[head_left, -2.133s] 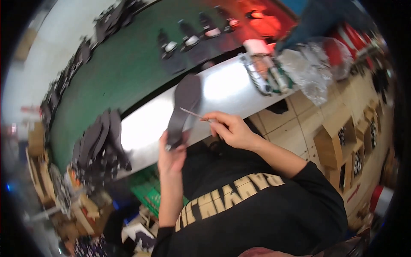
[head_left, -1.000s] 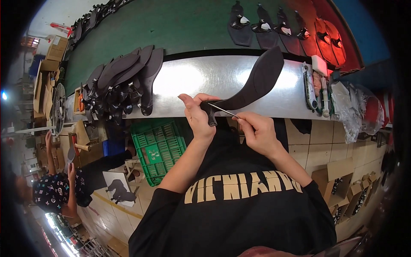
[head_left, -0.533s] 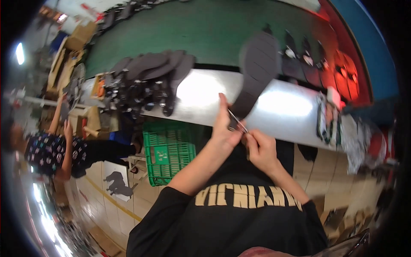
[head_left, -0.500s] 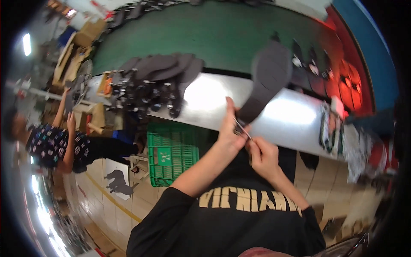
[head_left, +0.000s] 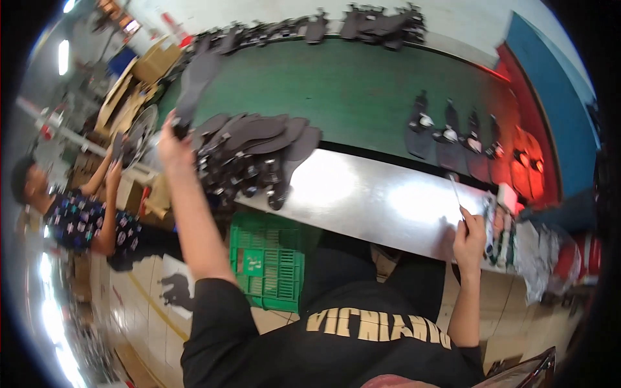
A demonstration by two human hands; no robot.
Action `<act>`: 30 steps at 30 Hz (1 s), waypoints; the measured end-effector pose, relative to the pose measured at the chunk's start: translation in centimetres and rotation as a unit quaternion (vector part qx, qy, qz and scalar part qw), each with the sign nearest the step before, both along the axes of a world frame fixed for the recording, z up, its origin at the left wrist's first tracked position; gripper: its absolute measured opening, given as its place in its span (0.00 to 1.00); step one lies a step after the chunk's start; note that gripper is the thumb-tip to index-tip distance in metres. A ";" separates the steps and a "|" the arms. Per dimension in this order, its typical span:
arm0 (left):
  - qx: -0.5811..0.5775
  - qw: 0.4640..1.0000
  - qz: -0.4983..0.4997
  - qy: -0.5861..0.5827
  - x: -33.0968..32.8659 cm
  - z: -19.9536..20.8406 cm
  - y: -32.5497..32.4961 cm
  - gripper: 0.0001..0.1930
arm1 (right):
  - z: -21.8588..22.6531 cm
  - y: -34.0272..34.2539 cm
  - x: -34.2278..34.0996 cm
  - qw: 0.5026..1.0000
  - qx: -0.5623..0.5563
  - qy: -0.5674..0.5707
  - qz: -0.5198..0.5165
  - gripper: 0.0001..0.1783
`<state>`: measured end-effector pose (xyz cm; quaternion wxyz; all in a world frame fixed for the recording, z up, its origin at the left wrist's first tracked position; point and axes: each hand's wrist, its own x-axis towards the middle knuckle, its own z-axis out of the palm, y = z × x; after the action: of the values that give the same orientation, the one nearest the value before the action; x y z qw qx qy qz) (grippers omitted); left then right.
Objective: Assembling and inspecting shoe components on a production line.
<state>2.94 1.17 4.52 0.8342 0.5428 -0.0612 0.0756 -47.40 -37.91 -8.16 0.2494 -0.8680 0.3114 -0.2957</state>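
My left hand (head_left: 176,147) is raised at the far left, gripping the heel end of a dark grey sandal (head_left: 199,79) whose sole points up and away. Just right of that hand lies a heap of similar sandals (head_left: 262,137), soles up with shiny straps below, on the metal ledge. My right hand (head_left: 470,238) is closed around a thin metal rod-like tool (head_left: 455,192), held upright above the right part of the ledge; its exact kind is too small to make out.
Beyond the metal ledge (head_left: 362,194) runs a green conveyor belt (head_left: 310,90). Several sandals (head_left: 448,132) stand in line toward a red-lit opening (head_left: 527,161). More sandals (head_left: 381,27) line the far edge. Below is a green crate (head_left: 266,265). A co-worker (head_left: 81,220) works at left.
My hands have parted from in front of my body. The left carried the sandal far left past the heap; the right moved right with the metal tool. The view has shifted slightly.
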 end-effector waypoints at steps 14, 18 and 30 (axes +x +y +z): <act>0.339 0.906 -0.040 -0.252 -14.7 -5.8 -21.0 0.17 | -2.0 -3.4 -2.1 0.989 -0.077 0.098 -0.073 0.19; 0.487 0.817 -0.200 -0.237 -14.9 -14.4 -34.9 0.31 | -1.0 -3.0 -1.2 0.991 -0.087 0.086 -0.062 0.23; 0.300 0.905 -0.089 -0.288 -17.5 -15.7 -41.7 0.13 | 2.8 -0.4 -1.4 0.993 -0.058 -0.100 -0.010 0.20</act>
<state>-14.61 -40.56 -11.23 0.5813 0.7140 -0.3673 0.1320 -48.83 -38.30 -5.34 0.2253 -0.8440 0.2761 -0.4009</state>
